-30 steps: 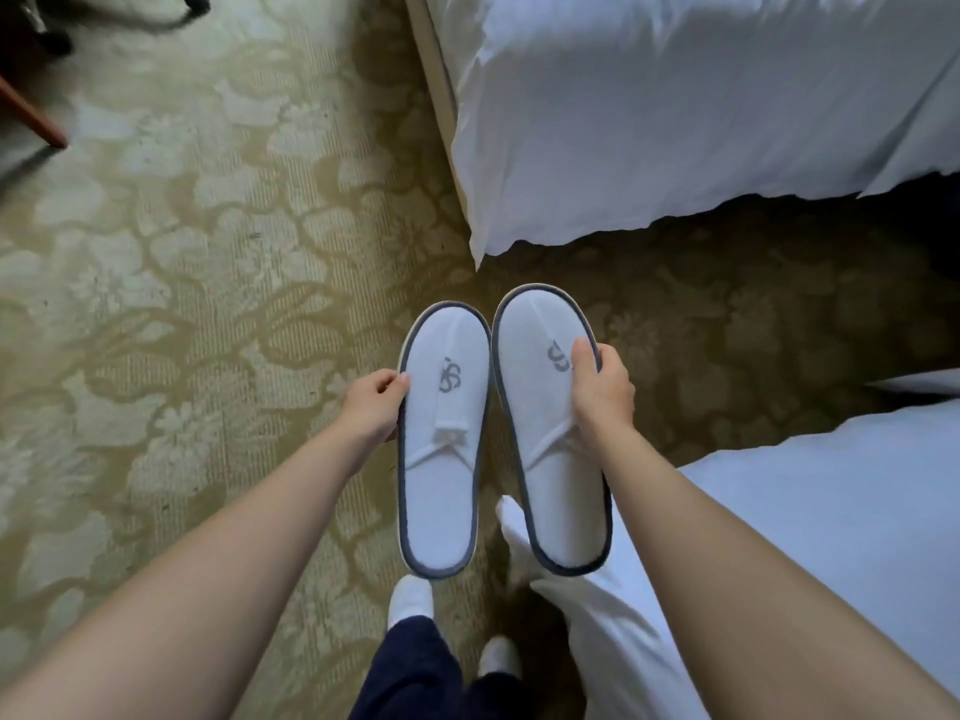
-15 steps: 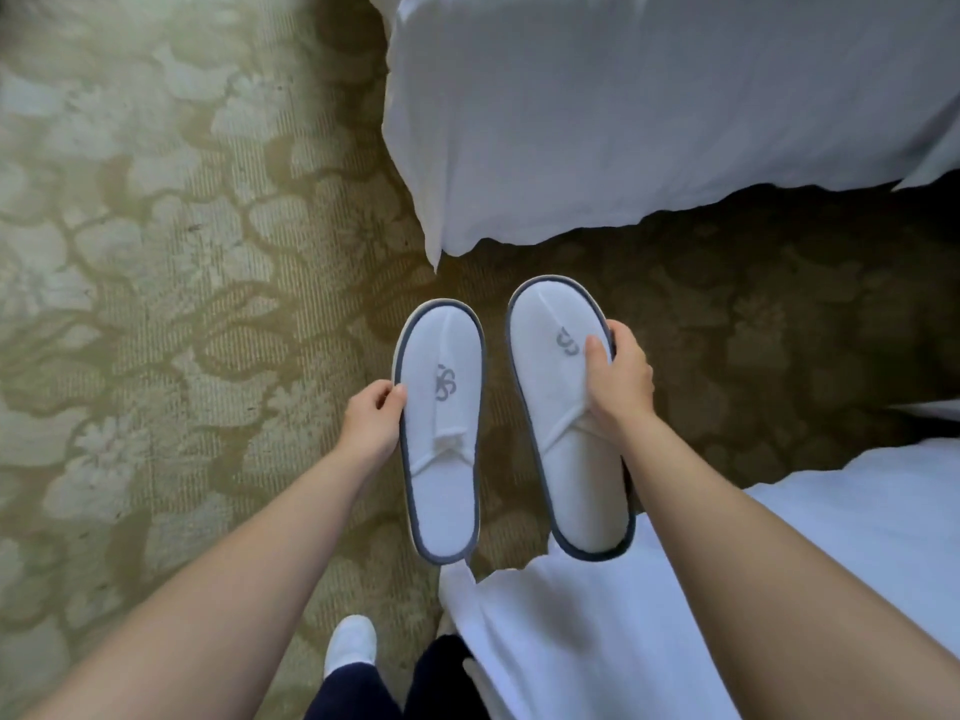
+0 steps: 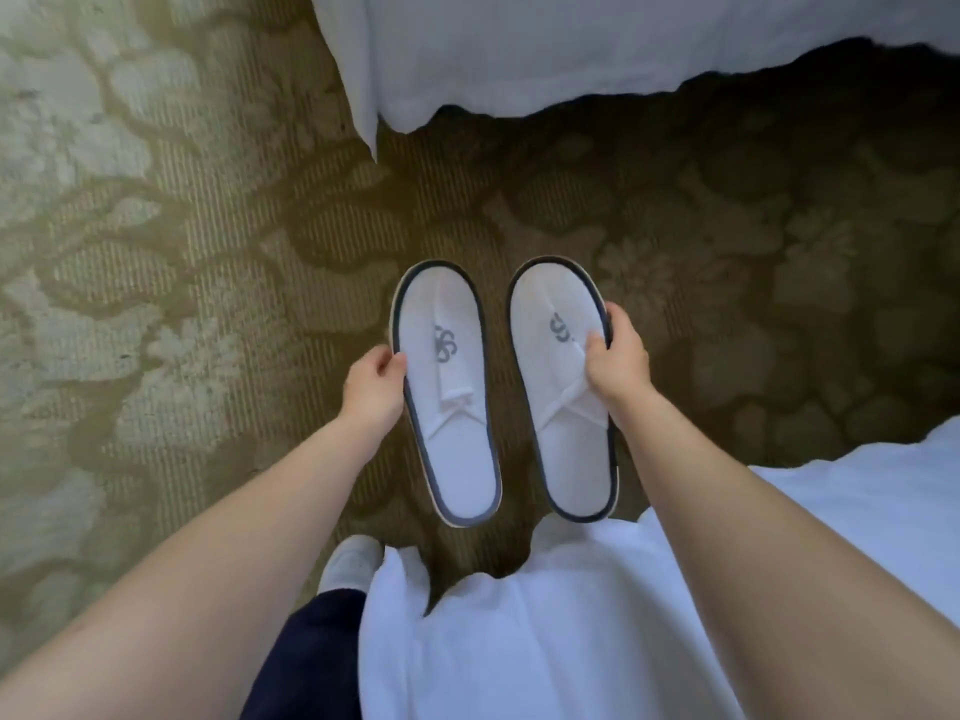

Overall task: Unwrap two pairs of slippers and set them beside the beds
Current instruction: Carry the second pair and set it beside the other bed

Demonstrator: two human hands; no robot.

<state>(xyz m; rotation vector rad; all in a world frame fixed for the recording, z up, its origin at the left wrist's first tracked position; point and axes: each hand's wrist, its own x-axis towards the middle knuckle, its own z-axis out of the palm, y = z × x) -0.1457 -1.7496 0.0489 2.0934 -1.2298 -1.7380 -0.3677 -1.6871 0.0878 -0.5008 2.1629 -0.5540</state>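
Two white slippers with dark blue trim and a grey logo hang side by side above the carpet, toes pointing away from me. My left hand (image 3: pixel 375 388) grips the left slipper (image 3: pixel 448 392) by its outer edge. My right hand (image 3: pixel 617 358) grips the right slipper (image 3: pixel 563 387) by its outer edge, thumb on the upper. Neither slipper has a wrapper on it. One white bed (image 3: pixel 597 49) fills the top of the view. A second white bed (image 3: pixel 571 631) lies at the lower right, under my right arm.
A patterned green-gold carpet (image 3: pixel 171 283) covers the floor; the strip between the two beds lies in shadow. My own leg in dark trousers and a white shoe (image 3: pixel 349 563) show at the bottom, beside the near bed's corner.
My view has moved forward into the gap between the beds; the far bed slid up and out of view. Both hands still hold the slippers, now a little further apart.
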